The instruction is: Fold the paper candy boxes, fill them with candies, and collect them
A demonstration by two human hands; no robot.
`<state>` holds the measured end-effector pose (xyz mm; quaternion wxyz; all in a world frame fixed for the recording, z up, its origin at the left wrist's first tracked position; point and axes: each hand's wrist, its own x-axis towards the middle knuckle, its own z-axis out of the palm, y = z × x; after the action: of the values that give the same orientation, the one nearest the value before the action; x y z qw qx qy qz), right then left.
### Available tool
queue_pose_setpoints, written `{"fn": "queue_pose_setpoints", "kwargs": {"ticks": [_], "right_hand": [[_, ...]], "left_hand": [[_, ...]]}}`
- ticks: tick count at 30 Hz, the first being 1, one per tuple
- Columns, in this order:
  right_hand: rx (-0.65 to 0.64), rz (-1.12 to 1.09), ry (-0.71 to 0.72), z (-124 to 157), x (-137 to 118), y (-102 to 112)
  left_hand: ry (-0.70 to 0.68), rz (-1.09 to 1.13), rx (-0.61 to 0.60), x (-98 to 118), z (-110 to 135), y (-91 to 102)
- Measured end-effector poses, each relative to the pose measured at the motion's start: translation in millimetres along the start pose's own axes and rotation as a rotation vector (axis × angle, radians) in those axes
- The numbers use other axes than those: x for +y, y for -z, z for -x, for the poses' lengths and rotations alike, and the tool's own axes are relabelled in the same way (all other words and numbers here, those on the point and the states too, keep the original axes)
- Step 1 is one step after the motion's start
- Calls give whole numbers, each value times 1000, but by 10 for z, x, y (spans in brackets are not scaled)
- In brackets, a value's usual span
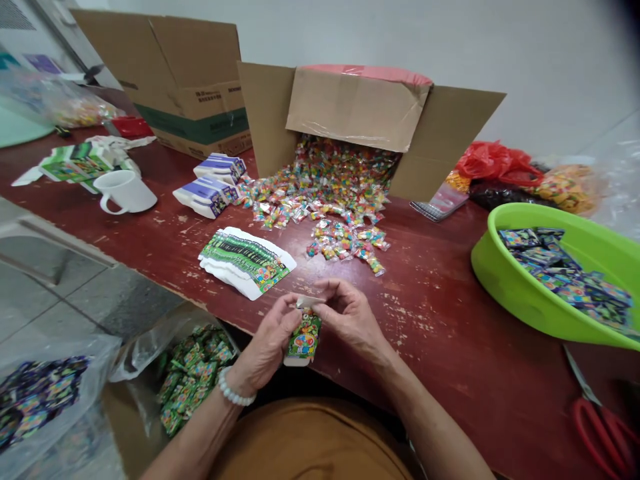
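My left hand point(270, 343) and my right hand point(347, 317) together grip a small colourful printed carton point(303, 340) just above the near edge of the dark red table point(450, 300). Both hands' fingers pinch its white top flap. A fanned stack of flat, unfolded cartons point(247, 260) lies just beyond my left hand. Behind it, several small wrapped candies point(330, 193) spill from a tipped cardboard box point(350, 113).
A green basin point(505, 280) of filled packets sits at right, red scissors point(605, 427) near it. A white mug point(125, 192), purple-white boxes point(213, 187) and a second cardboard box point(185, 80) stand at left. Bags of packets point(190, 380) hang below the table edge.
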<state>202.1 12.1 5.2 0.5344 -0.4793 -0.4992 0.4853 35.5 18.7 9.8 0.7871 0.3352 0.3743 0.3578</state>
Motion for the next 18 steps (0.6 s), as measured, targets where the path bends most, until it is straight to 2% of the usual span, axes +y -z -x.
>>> {"fn": "queue_pose_setpoints", "kwargs": {"ticks": [2,4,8,13,18], "right_hand": [[-20,38,-4,27,-4,6],[-53,91,24,44,-26,29],[-109,136,121,50,-93,74],[-25,35,-9,22,-79,59],[-68,39,-48,-14,-71,96]], "left_hand": [[114,30,-77,-59,13,-2],[167,25,-72,-103,15,-8],[164,20,-29,-85,4,-41],[137,-61,-49,3,9,-110],[111,-145,-19,-20,-2,-104]]}}
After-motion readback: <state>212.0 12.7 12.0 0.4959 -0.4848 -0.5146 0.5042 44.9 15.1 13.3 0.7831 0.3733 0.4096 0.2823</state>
